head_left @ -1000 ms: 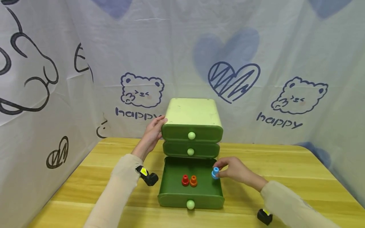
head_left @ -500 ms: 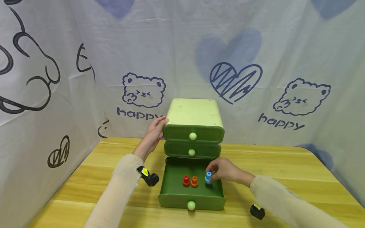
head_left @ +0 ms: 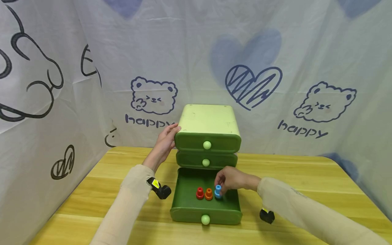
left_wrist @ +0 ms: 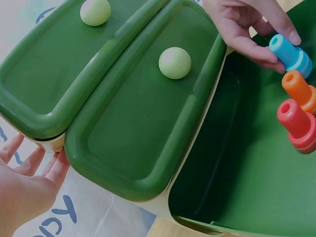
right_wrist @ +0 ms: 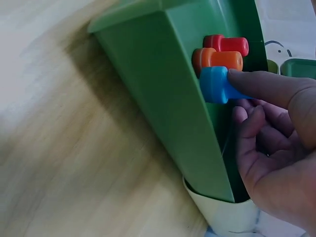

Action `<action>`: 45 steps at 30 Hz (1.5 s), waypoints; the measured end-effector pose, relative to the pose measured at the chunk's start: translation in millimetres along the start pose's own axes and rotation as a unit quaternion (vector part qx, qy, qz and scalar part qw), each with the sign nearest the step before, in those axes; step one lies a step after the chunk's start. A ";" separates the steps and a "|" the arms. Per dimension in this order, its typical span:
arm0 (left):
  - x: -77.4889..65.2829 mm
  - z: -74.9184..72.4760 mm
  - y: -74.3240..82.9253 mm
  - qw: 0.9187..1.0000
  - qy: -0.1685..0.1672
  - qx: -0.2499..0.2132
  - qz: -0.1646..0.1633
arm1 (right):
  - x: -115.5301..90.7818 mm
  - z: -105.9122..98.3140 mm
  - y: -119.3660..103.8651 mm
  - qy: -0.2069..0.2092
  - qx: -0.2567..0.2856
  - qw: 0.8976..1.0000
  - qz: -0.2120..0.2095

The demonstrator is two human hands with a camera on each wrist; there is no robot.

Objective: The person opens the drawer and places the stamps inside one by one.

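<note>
In the head view, my right hand (head_left: 231,178) pinches a light-blue stepped plastic peg (head_left: 218,191), hollow at the top, between thumb and fingers. The peg stands upright low in the pulled-out bottom drawer (head_left: 206,214), just right of an orange peg (head_left: 209,194) and a red peg (head_left: 200,193) of the same shape. The right wrist view shows the thumb (right_wrist: 276,88) along the blue peg. My left hand (head_left: 165,140) rests on the left side of the small cabinet (head_left: 209,119), its fingertips (left_wrist: 58,165) against the wall near the upper drawers.
The cabinet has a pale yellow-green top and two pushed-in green drawers with round knobs, the upper knob (head_left: 207,145) among them. It stands on a wood-grain table (head_left: 291,177). Behind hangs a white cloth (head_left: 196,68) printed with hearts and bears.
My right hand has carried the blue peg leftward from the drawer's right side to beside the orange one. The left hand keeps its place on the cabinet.
</note>
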State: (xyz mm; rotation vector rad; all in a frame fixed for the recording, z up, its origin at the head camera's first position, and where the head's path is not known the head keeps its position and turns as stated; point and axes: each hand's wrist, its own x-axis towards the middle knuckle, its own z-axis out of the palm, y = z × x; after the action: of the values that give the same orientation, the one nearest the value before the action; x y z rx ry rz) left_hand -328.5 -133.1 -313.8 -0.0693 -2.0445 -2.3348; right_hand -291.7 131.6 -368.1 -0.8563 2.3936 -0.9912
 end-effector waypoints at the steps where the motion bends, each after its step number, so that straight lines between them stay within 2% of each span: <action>1: 0.0 0.7 0.3 1.000 -0.002 -0.001 0.002 | 1.1 -0.6 -0.5 -0.002 -0.002 1.000 0.003; 14: -0.7 5.7 1.8 1.000 -0.007 -0.001 -0.008 | 3.1 1.0 6.1 -0.005 0.007 1.000 0.022; 23: -2.1 7.2 -0.2 1.000 -0.007 -0.005 -0.008 | -2.1 -0.5 5.5 0.013 0.041 0.999 0.004; 27: -1.9 7.5 -0.8 1.000 -0.007 -0.003 -0.008 | -11.6 -0.2 0.1 0.016 0.071 0.997 -0.023; 31: -0.6 5.8 -1.3 1.000 -0.005 -0.006 -0.007 | -24.7 3.2 -7.9 0.038 0.070 0.996 -0.043; 36: -1.2 1.9 -0.8 1.000 -0.001 -0.003 -0.009 | -43.3 9.6 -22.1 0.076 0.057 0.995 -0.042; 45: -1.9 0.5 0.8 1.000 0.000 -0.001 -0.010 | -77.3 29.7 -44.7 0.146 0.096 0.984 -0.018</action>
State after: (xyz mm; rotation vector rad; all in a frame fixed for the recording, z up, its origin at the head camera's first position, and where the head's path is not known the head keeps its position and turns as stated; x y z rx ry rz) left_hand -326.6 -132.7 -313.1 -0.0484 -2.0532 -2.3476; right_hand -201.5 144.2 -344.5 -0.7276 2.4698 -1.4218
